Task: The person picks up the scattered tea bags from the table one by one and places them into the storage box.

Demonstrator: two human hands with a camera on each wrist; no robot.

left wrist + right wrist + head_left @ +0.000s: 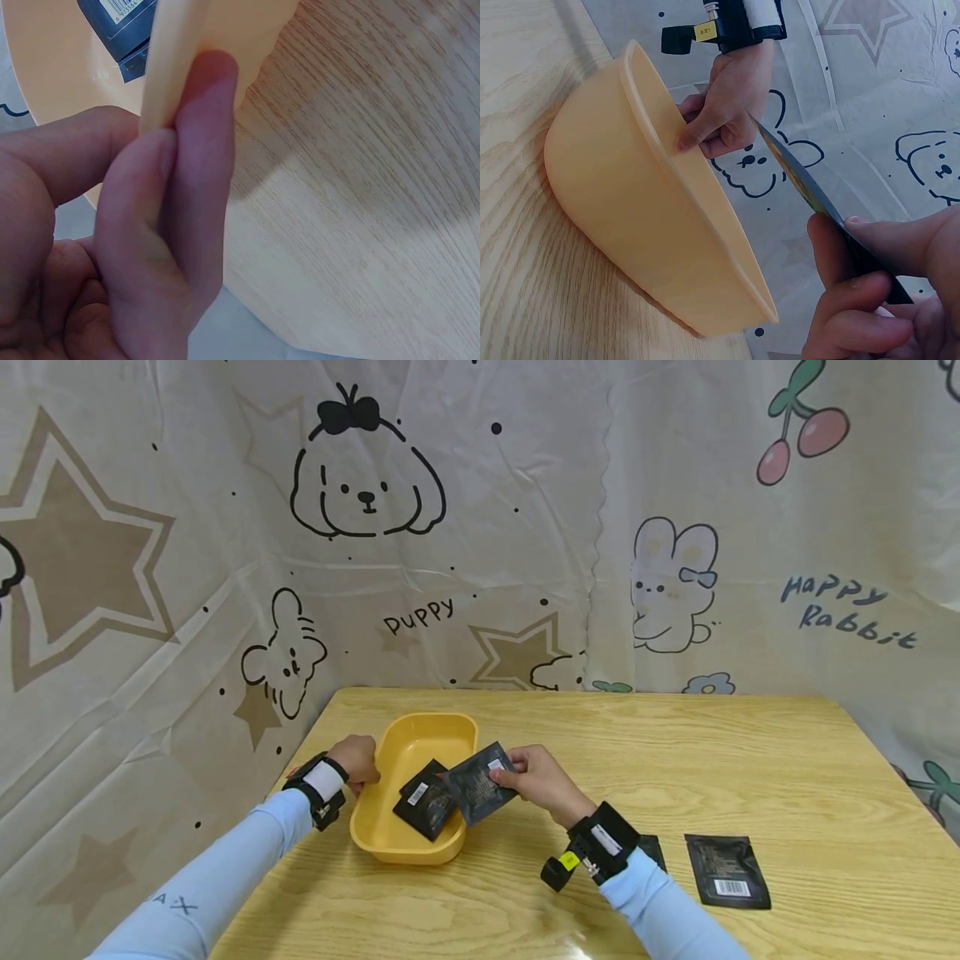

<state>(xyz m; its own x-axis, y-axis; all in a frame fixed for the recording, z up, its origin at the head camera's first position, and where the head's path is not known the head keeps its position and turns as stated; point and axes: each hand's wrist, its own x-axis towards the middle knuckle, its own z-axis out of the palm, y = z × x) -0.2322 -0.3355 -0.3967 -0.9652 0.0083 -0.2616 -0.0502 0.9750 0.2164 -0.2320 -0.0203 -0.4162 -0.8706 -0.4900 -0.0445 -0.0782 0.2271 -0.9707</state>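
Note:
A yellow plastic basin (365, 827) stands on the table's left part, with black packets (427, 806) lying in it. My left hand (357, 760) pinches the basin's left rim; in the left wrist view its fingers (202, 135) clasp the wall from both sides. My right hand (543, 781) holds another flat black packet (480, 783) by its right edge, between thumb and fingers, over the basin's right rim. Seen edge-on in the right wrist view, that packet (799, 176) is thin and slightly bulged, above the basin's rim (656, 150).
To the right a black packet (727, 871) with a white barcode label lies flat on the wooden table (712, 760). One more packet (652, 850) is mostly hidden behind the right wrist's strap. A printed cloth (510, 527) hangs behind the table and along its left side.

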